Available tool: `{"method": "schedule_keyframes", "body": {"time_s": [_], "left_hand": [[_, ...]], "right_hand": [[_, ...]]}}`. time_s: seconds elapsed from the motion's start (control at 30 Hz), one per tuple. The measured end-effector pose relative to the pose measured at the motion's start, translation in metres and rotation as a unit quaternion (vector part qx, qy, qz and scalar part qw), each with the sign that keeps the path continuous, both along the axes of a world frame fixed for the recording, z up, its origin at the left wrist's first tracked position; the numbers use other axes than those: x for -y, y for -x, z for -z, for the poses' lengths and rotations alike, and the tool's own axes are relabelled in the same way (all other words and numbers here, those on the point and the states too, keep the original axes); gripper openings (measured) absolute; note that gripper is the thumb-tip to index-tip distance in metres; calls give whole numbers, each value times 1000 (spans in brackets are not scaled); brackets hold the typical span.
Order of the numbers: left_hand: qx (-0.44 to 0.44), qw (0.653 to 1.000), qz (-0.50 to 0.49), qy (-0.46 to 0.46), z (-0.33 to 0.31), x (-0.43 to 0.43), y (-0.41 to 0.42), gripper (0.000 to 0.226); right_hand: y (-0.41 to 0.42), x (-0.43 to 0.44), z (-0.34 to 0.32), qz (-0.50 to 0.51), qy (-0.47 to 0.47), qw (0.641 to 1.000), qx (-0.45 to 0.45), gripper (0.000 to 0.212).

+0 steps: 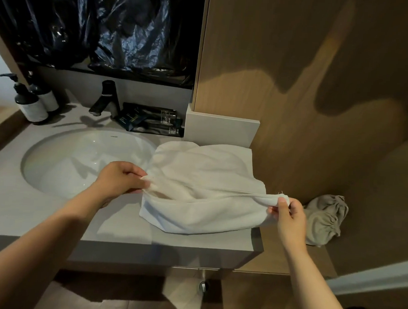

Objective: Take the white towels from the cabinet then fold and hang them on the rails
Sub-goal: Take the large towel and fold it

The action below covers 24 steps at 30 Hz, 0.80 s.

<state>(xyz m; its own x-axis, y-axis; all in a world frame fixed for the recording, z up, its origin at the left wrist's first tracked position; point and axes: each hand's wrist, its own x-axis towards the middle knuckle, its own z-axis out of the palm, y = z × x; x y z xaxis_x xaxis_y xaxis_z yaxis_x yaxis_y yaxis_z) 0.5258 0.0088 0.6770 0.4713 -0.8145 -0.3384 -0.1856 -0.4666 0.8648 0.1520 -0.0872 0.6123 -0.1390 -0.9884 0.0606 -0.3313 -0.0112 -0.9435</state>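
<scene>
On my feed, the left fingers [136,173] are curled tight and pinch a bunched edge of the white towel [204,175] just past the near right rim of the sink [36,150]. The left hand [120,179] hangs over that rim, knuckles up, its forearm crossing the countertop [18,203] in front of the sink.

Well to the right of the sink, the right thumb [282,203] presses down on the towel's far corner and the fingers curl under it, so the right hand [287,216] grips that corner past the counter's end. Between the two hands the edge is drawn into a taut, rope-like line.

The rest of the towel lies in loose folds on the counter beside the sink. Its back part reaches toward a pale ledge, and its near fold sags toward the counter's front edge.

Behind the sink stands a dark faucet [106,99]. To the right of the faucet lies a pile of dark packets [152,122]. At the sink's far left I see two dark pump bottles [33,103] with pale labels.

Above and behind the sink hangs crumpled black plastic sheeting [98,26]. Far right of the sink, beyond my right hand, a beige drawstring bag [325,217] sits against the wood panel wall [297,64].
</scene>
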Motion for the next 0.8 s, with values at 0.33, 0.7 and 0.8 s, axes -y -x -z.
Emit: {"method": "schedule_keyframes", "body": {"time_s": [0.33, 0.7, 0.8], "left_hand": [[382, 848, 347, 123, 16, -19, 11, 54], [369, 853, 356, 100, 11, -1, 0, 61], [439, 823, 359, 36, 4, 5, 0, 41]], "right_hand": [[-4, 3, -2, 4, -1, 1000, -4, 27], [0, 11, -6, 13, -2, 1000, 7, 22], [-2, 10, -10, 13, 0, 1000, -7, 22]]}}
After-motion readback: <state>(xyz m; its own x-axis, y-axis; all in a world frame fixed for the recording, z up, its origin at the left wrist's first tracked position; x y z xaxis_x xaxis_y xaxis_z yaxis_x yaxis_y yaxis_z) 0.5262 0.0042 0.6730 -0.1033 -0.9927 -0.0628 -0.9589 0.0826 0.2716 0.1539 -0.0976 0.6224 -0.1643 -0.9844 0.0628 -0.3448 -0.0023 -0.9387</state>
